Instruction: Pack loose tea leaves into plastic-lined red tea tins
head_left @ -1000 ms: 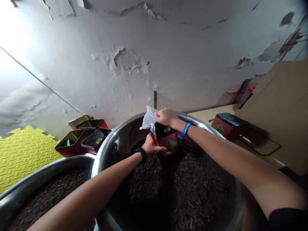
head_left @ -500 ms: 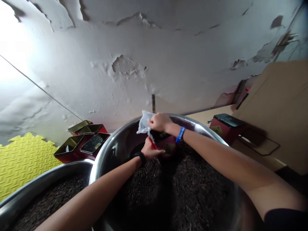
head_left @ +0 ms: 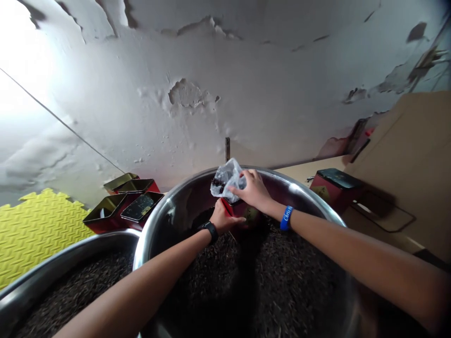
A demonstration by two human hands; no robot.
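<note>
Over the large metal basin [head_left: 143, 244], my left hand [head_left: 223, 218] is wrapped round the near left side of a dark red tin [head_left: 251, 217]. A clear plastic bag [head_left: 230, 176] rises out of the tin's top, with dark leaf bits showing inside it. My right hand [head_left: 254, 190] pinches the bag's right side between thumb and fingers. Below the tin, dark dried leaves that look like loose tea [head_left: 289, 281] fill the basin. The tin's lower part is in shadow.
At left, several open red tins [head_left: 105, 211] stand behind a second metal basin [head_left: 70, 251] of dark leaves. A yellow foam mat [head_left: 38, 230] lies beyond. To the right are a closed red tin [head_left: 333, 188] and a cardboard box [head_left: 412, 155]. Behind runs a peeling wall [head_left: 268, 94].
My right hand has shifted right, its fingers opening from a fist to a pinch on the bag. The bag now stands wider open, showing leaves inside. My left hand keeps holding the tin.
</note>
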